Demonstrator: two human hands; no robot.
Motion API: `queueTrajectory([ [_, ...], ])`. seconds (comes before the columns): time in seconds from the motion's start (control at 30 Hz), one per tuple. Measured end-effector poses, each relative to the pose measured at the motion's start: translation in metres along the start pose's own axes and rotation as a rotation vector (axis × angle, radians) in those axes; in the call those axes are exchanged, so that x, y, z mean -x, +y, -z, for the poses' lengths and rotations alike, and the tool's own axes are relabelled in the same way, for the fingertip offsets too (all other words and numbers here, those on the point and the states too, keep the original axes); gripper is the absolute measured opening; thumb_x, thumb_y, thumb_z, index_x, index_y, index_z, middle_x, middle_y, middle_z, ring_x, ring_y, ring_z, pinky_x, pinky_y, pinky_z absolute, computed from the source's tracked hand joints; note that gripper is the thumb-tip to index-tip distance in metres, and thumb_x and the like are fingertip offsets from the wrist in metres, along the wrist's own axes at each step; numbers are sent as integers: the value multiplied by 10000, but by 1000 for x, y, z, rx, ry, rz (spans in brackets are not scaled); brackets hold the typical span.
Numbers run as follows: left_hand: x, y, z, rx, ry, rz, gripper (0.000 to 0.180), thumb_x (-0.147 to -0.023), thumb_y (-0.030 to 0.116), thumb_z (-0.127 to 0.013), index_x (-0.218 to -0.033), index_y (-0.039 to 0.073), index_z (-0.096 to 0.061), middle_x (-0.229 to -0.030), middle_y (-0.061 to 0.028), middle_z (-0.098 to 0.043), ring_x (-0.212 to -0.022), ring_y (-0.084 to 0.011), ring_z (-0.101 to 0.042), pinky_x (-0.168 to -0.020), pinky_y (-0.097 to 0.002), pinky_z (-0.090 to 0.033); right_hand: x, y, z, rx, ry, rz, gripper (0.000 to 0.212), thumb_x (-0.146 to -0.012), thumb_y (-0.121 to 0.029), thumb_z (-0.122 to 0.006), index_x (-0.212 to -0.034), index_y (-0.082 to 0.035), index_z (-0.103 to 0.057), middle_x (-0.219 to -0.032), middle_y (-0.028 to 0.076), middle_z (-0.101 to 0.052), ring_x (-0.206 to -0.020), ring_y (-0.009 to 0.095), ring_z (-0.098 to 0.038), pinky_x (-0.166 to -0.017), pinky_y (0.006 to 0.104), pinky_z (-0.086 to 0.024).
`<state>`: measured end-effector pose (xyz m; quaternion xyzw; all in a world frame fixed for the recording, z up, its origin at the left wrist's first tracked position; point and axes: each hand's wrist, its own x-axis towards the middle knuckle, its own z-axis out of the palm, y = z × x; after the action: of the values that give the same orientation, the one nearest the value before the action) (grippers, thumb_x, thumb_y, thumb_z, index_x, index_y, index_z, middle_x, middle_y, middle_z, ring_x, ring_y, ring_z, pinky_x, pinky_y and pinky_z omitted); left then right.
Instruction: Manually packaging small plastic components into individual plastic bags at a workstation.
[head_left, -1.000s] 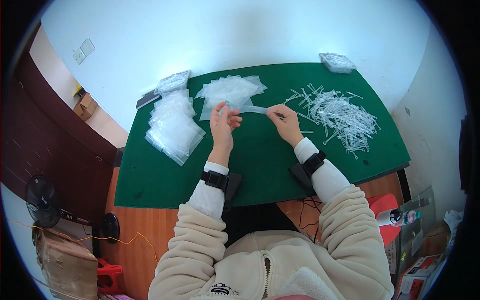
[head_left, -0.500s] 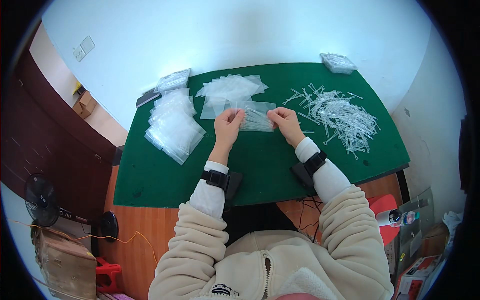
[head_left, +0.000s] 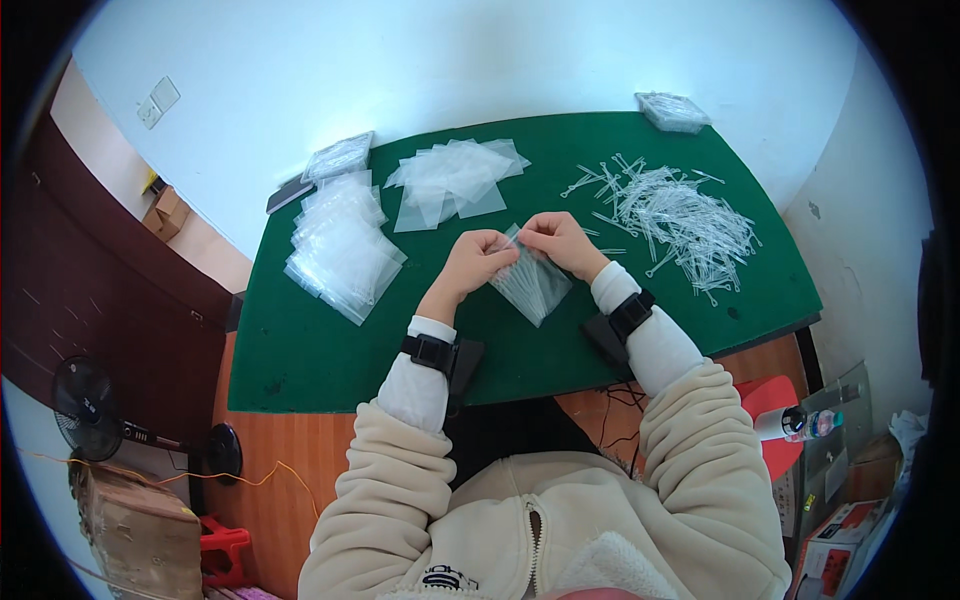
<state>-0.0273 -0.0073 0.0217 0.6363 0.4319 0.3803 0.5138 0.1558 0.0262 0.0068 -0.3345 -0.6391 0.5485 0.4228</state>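
Between my two hands, over the middle of the green table (head_left: 330, 370), hangs a clear plastic bag (head_left: 533, 288) with several thin clear sticks inside. My left hand (head_left: 474, 262) pinches its upper left edge between thumb and fingers. With thumb and forefinger closed, my right hand (head_left: 563, 244) grips the same bag along its top edge. Right of my hands spreads a loose heap of thin clear sticks with looped ends (head_left: 690, 225). Flat clear bags (head_left: 450, 175) lie fanned out beyond my left hand. Farther left lies an overlapping stack of bags that look filled (head_left: 345, 250).
Clear packs stand at the table's back left (head_left: 340, 157) and back right (head_left: 673, 112), near the wall. A dark flat object (head_left: 289, 195) lies by the left pack. On the floor are a black fan (head_left: 85, 405), a cardboard box (head_left: 135, 520) and a red stool (head_left: 775, 450) with bottles.
The bag has turned from lying level to hanging with a corner pointing down toward me. My hands have come closer together at its top edge.
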Motion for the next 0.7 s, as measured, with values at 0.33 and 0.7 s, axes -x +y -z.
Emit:
queueTrajectory([
  [0.33, -6, -12, -1, -208, 199, -172, 163, -800, 156, -609, -823, -4, -619, -702, -3, -581, -630, -48, -502, -550, -195, -388, 0, 4, -12, -5, 25, 144, 110, -802, -112, -597, -769, -7, -602, -642, -29, -537, -574, 33, -443, -513, 190, -358],
  [0.7, -6, -13, -3, -367, 326, -310, 176, -784, 159, -610, -801, -16, -615, -667, -46, -586, -587, -102, -517, -542, -239, -410, -4, 6, 0, 19, 265, 179, 97, -810, -101, -587, -762, -17, -585, -657, -41, -521, -583, 24, -442, -539, 176, -354],
])
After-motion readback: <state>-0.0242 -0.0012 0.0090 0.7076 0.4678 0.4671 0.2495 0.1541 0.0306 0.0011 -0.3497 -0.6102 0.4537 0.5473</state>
